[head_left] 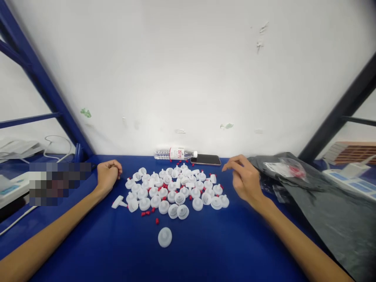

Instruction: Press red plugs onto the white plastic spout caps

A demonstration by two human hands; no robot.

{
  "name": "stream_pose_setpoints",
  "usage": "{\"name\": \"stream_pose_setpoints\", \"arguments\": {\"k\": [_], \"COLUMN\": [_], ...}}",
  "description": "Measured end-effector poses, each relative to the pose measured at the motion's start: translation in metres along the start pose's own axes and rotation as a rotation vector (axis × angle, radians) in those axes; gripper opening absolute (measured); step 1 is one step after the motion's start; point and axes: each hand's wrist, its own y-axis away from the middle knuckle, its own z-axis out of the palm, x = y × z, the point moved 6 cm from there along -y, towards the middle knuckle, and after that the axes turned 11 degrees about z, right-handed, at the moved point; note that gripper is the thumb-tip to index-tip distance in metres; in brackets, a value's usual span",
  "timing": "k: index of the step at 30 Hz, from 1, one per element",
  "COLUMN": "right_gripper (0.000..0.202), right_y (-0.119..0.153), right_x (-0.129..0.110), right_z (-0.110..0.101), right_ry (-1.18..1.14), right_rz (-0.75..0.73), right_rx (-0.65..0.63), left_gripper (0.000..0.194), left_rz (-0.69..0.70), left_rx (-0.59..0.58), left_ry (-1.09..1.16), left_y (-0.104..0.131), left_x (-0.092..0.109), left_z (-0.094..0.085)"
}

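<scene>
A pile of white plastic nozzle caps [179, 198] and small red tips [157, 221] lies spread over the blue table between my hands. At the pile's left, my left hand [108, 174] rests on the table with its fingers curled in and nothing visible in them. To the right of the pile is my right hand [244, 178], its index finger stretched out and the others loosely bent, holding nothing. Neither hand touches the caps. One white cap [165, 237] lies alone nearer to me. A T-shaped white piece [119, 202] sits at the left edge of the pile.
Behind the pile, a clear water bottle [176, 153] lies on its side beside a dark phone [206, 159], near the white wall. Dark plastic bags [317, 203] cover the right side. Power strips [13, 190] and cables are at the far left. Blue frame posts [44, 82] flank the table.
</scene>
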Motion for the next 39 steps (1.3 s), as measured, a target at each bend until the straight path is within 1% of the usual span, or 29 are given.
{"name": "stream_pose_setpoints", "arguments": {"k": [3, 5, 10, 14, 22, 27, 39], "right_gripper": [0.038, 0.034, 0.030, 0.029, 0.026, 0.025, 0.027], "right_y": [-0.002, -0.003, -0.002, 0.001, 0.012, 0.012, 0.014], "right_x": [-0.006, -0.011, -0.024, -0.033, -0.030, -0.035, -0.038], "right_z": [-0.010, -0.012, -0.011, -0.007, 0.006, 0.005, 0.011], "right_ry": [-0.026, -0.034, -0.034, -0.032, -0.014, -0.021, -0.008], "right_rz": [-0.052, -0.105, -0.215, -0.282, -0.295, -0.326, -0.270], "right_rx": [0.034, 0.021, -0.027, -0.053, -0.146, -0.139, -0.140], "left_gripper": [0.029, 0.032, 0.036, 0.037, 0.038, 0.038, 0.037], "left_rz": [-0.014, -0.019, -0.015, -0.026, -0.071, -0.066, 0.012], "left_rx": [0.002, -0.005, -0.032, -0.025, 0.003, -0.019, -0.102], "left_ry": [-0.010, -0.011, 0.014, 0.047, 0.085, 0.100, 0.082], "left_y": [0.001, 0.002, 0.004, 0.005, 0.008, 0.006, 0.009], "left_x": [0.000, 0.000, 0.001, 0.001, -0.006, -0.007, 0.003], "left_z": [-0.003, -0.004, -0.002, -0.001, -0.001, 0.002, 0.011]}}
